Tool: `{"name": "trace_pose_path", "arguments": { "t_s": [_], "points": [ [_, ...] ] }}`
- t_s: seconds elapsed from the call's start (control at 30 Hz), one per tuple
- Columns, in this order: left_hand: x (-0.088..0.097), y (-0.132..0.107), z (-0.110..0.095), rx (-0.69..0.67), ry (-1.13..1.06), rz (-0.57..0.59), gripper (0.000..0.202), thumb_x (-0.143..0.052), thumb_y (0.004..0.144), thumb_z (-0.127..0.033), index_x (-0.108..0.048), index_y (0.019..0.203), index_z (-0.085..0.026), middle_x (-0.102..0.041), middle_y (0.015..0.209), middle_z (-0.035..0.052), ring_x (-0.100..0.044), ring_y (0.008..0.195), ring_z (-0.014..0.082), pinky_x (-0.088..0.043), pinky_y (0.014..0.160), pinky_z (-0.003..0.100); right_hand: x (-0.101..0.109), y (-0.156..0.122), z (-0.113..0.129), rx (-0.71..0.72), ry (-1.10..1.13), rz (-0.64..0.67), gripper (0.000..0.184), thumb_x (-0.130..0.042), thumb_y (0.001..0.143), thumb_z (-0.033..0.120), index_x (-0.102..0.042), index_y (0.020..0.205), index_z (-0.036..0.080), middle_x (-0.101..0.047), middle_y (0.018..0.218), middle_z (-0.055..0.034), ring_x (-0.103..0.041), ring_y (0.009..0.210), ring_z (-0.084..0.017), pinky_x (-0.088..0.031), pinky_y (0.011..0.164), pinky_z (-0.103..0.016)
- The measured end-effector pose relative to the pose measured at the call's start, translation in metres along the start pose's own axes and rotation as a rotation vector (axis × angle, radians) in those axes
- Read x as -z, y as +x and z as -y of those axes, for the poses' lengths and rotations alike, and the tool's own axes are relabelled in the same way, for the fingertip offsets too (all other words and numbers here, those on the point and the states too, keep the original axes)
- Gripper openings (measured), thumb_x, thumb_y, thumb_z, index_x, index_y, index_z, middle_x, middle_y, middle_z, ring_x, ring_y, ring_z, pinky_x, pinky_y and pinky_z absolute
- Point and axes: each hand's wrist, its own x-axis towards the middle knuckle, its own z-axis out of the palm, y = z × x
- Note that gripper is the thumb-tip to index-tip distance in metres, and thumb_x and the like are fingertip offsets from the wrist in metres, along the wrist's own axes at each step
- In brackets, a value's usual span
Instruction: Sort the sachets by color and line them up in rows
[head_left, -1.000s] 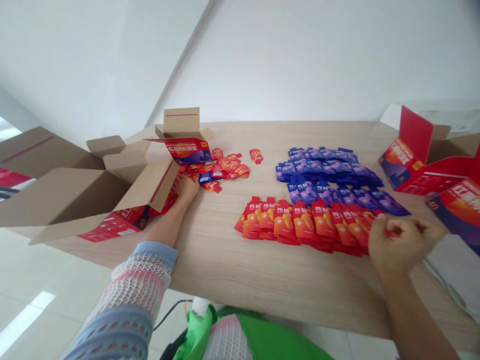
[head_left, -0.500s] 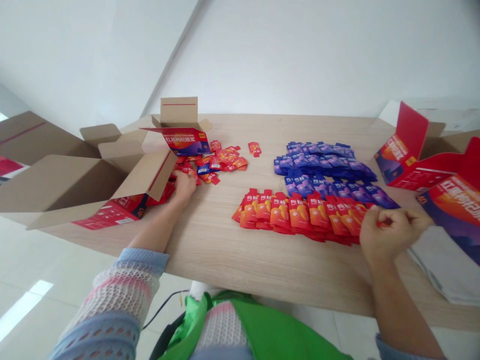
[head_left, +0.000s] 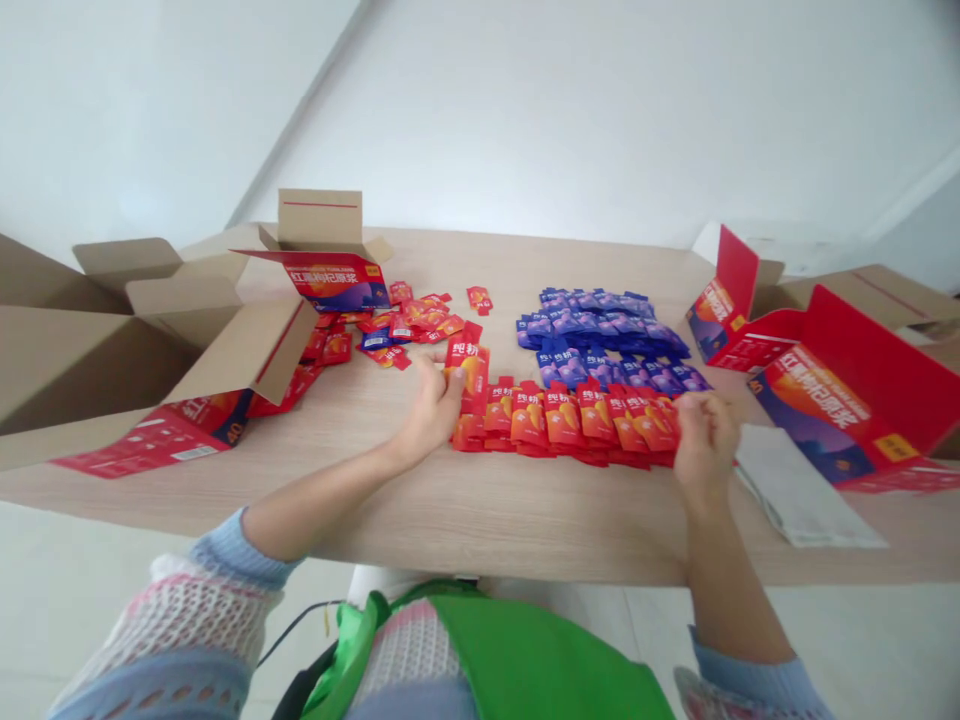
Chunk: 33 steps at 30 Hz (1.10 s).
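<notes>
Grasps a red sachet (head_left: 472, 375), neck up, in the left grip (head_left: 431, 412), at the left end of the red row (head_left: 564, 418), toward the table's (head_left: 525, 530) front edge. Curls the right grip (head_left: 703, 445) at the row's right end; cannot tell whether clenched on anything. Has blue sachets (head_left: 600, 325) behind, toward the back edge.

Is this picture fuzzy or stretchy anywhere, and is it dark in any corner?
In the head view, the right hand looks slightly smeared; in the same head view, the tiny print on the red sachet in the left hand is too soft to read; also in the head view, the open box by the left edge looks stretched, and the top right corner is darker.
</notes>
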Motion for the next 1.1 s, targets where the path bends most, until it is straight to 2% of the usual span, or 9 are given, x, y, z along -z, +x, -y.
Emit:
{"name": "trace_pose_path", "arguments": {
  "t_s": [0.07,0.2,0.27,0.33,0.5,0.63,0.83,0.97,1.1],
  "points": [
    [-0.020,-0.026,-0.018,0.029,-0.122,0.086,0.028,-0.049,0.099,-0.037,-0.033,0.116,-0.023,-0.058,0.088,-0.0007,-0.058,0.072,0.0135,-0.050,0.071,0.028,-0.006,-0.017,0.037,0.010,0.108,0.170,0.036,-0.050,0.095,0.054,-0.059,0.086,0.020,-0.054,0.090,-0.0039,-0.050,0.089,-0.020,-0.042,0.084,-0.036],
    [-0.064,-0.068,-0.044,-0.015,-0.143,0.039,0.020,-0.048,0.101,-0.036,-0.035,0.109,-0.023,-0.059,0.106,0.0061,-0.060,0.090,0.0157,-0.051,0.080,0.031,-0.023,-0.051,0.099,-0.109,0.350,0.642,0.032,-0.044,0.101,0.052,-0.054,0.112,0.023,-0.059,0.101,-0.0040,-0.056,0.092,-0.019,-0.045,0.085,-0.034],
    [-0.083,-0.082,-0.052,-0.043,-0.124,0.048,0.015,-0.044,0.102,-0.033,-0.034,0.106,-0.023,-0.058,0.105,0.0067,-0.059,0.092,0.0158,-0.050,0.084,0.032,-0.032,-0.060,0.114,-0.124,0.347,0.685,0.031,-0.045,0.101,0.052,-0.050,0.114,0.024,-0.061,0.106,-0.0048,-0.057,0.096,-0.020,-0.046,0.087,-0.035],
    [-0.097,-0.091,-0.057,-0.038,-0.102,0.089,0.013,-0.039,0.104,-0.033,-0.031,0.106,-0.023,-0.058,0.099,0.0053,-0.058,0.087,0.0157,-0.050,0.082,0.032,-0.038,-0.062,0.114,-0.139,0.266,0.602,0.030,-0.042,0.102,0.053,-0.049,0.108,0.024,-0.062,0.100,-0.0044,-0.058,0.092,-0.020,-0.046,0.084,-0.035],
    [-0.107,-0.095,-0.059,0.008,-0.005,0.179,0.020,-0.035,0.104,-0.042,-0.032,0.110,-0.023,-0.062,0.095,0.0059,-0.064,0.087,0.0197,-0.049,0.080,0.035,-0.032,-0.051,0.083,-0.154,0.163,0.506,0.042,-0.035,0.101,0.061,-0.053,0.092,0.024,-0.063,0.089,-0.0032,-0.058,0.084,-0.020,-0.046,0.078,-0.034],
    [-0.097,-0.086,-0.055,0.002,0.095,0.135,0.020,-0.034,0.104,-0.043,-0.033,0.106,-0.024,-0.065,0.107,0.0107,-0.066,0.103,0.0233,-0.048,0.091,0.040,-0.011,-0.032,0.045,-0.267,0.161,0.414,0.055,-0.045,0.091,0.075,-0.061,0.088,0.023,-0.068,0.095,-0.0063,-0.061,0.095,-0.024,-0.050,0.087,-0.037],
    [-0.075,-0.067,-0.047,0.054,0.264,0.107,0.017,-0.038,0.099,-0.036,-0.042,0.108,-0.022,-0.068,0.090,0.0058,-0.067,0.085,0.0248,-0.048,0.081,0.039,0.034,0.009,-0.035,-0.517,0.184,0.254,0.068,-0.057,0.074,0.086,-0.069,0.088,0.021,-0.074,0.094,-0.0079,-0.067,0.098,-0.029,-0.054,0.089,-0.042],
    [-0.057,-0.053,-0.047,0.078,0.392,0.112,0.022,-0.040,0.095,-0.033,-0.052,0.111,-0.022,-0.070,0.087,0.0048,-0.067,0.082,0.0255,-0.046,0.073,0.035,0.061,0.038,-0.070,-0.649,0.114,0.182,0.057,-0.059,0.082,0.075,-0.068,0.082,0.019,-0.074,0.085,-0.0103,-0.070,0.093,-0.027,-0.057,0.082,-0.036],
    [-0.041,-0.041,-0.047,0.113,0.473,0.085,0.023,-0.040,0.095,-0.031,-0.057,0.109,-0.024,-0.072,0.088,0.0022,-0.066,0.077,0.0223,-0.044,0.069,0.031,0.067,0.059,-0.084,-0.677,0.006,0.135,0.041,-0.064,0.088,0.056,-0.072,0.090,0.016,-0.075,0.085,-0.0111,-0.070,0.096,-0.027,-0.056,0.085,-0.036]
  ]
}}
